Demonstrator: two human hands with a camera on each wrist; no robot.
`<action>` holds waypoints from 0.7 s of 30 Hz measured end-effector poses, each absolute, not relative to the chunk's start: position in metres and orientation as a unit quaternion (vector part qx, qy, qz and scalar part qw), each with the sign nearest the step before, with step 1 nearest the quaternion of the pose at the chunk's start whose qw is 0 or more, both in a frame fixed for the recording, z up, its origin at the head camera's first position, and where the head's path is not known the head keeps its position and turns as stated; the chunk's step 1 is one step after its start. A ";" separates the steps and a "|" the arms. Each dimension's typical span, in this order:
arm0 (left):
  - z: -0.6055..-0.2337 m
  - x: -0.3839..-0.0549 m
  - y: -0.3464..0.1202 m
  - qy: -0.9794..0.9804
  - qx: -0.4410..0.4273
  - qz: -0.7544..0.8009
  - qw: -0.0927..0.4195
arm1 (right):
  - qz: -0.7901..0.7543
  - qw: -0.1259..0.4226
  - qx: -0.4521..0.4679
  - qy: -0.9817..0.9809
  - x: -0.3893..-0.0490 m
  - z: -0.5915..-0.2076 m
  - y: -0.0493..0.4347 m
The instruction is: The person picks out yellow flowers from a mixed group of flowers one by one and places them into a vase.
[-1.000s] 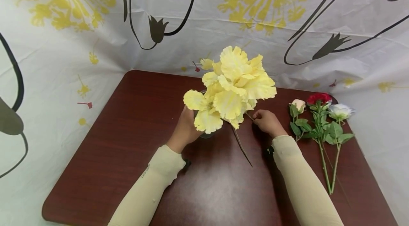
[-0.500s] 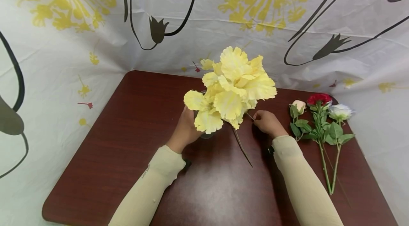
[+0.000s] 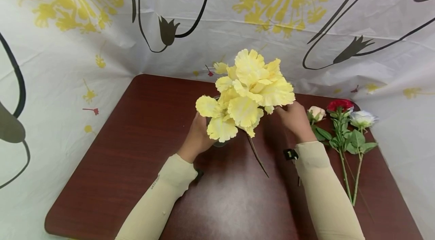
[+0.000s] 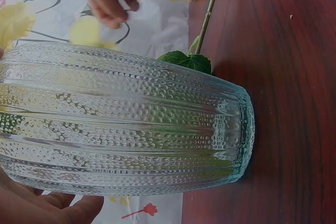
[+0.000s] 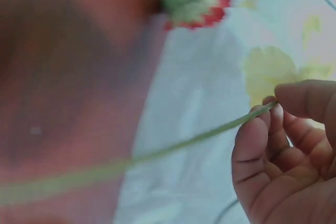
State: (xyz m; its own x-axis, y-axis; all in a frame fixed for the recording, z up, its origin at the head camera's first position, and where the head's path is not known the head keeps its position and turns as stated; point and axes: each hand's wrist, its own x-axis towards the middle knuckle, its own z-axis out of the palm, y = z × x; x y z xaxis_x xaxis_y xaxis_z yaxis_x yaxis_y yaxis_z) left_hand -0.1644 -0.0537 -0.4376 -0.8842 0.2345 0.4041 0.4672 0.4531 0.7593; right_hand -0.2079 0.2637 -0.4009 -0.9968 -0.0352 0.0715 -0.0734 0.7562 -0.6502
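Note:
My left hand (image 3: 198, 136) grips the side of a ribbed, dimpled clear glass vase (image 4: 126, 124), whose top the petals hide in the head view. Large yellow flowers (image 3: 244, 96) spread above the vase. Just right of them is my right hand (image 3: 296, 119), its fingertips partly behind the petals. In the right wrist view, that hand's thumb and fingers pinch the tip of a thin green stem (image 5: 194, 137); the stem's other end runs out of frame, blurred. A separate dark stem (image 3: 257, 156) slants down toward the near side below the blooms.
At the table's right side lie a red flower (image 3: 340, 105), a white rose (image 3: 362, 119) and a cream rose (image 3: 316, 113) with leafy stems. A patterned white sheet (image 3: 217, 17) hangs behind the brown table (image 3: 136, 149).
My right hand has moved away from me and slightly right, its fingertips now partly behind the yellow petals. The left hand and the vase stay where they were.

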 end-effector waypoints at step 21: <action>-0.426 -0.155 -0.062 -0.821 -0.171 -0.540 0.078 | 0.541 0.203 -0.013 -0.816 -0.173 -0.362 0.258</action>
State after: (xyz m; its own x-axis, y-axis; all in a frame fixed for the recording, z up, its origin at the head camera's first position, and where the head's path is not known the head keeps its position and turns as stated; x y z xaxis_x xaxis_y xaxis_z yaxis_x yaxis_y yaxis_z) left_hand -0.1555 -0.0617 -0.4263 -0.9298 0.1962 0.3113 0.3636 0.3593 0.8595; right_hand -0.1728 0.2578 -0.3617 -0.9169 0.2405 0.3185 -0.1994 0.4152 -0.8876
